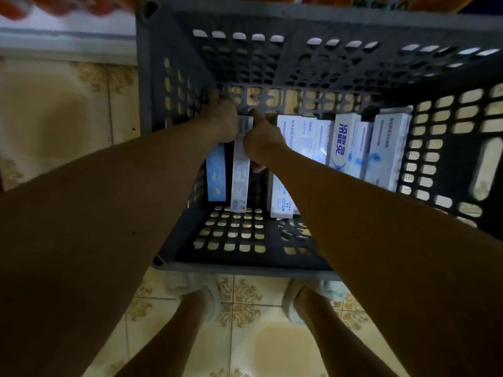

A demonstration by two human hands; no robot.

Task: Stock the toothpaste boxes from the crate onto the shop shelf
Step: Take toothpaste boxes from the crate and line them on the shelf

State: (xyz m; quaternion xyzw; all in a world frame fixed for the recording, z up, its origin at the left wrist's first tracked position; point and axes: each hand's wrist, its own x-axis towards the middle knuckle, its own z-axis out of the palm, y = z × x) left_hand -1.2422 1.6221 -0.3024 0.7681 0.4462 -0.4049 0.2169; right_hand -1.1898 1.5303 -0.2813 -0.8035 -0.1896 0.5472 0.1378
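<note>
Grey crate (174, 85) viewed from above; toothpaste boxes (351, 142) stood inside. One white box (241, 170) gripped between left hand (221, 119) and right hand (261, 140).

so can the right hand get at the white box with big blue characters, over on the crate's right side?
Probably yes. The white box with big blue characters stands uncovered in the open grey plastic crate, but the right hand is busy pinching a narrow white box alongside the left hand.

Two bare forearms reach forward and down, converging. The left hand (221, 119) and right hand (262, 140) sit almost touching, fingers curled in a grip, right thumb pointing up.
</note>
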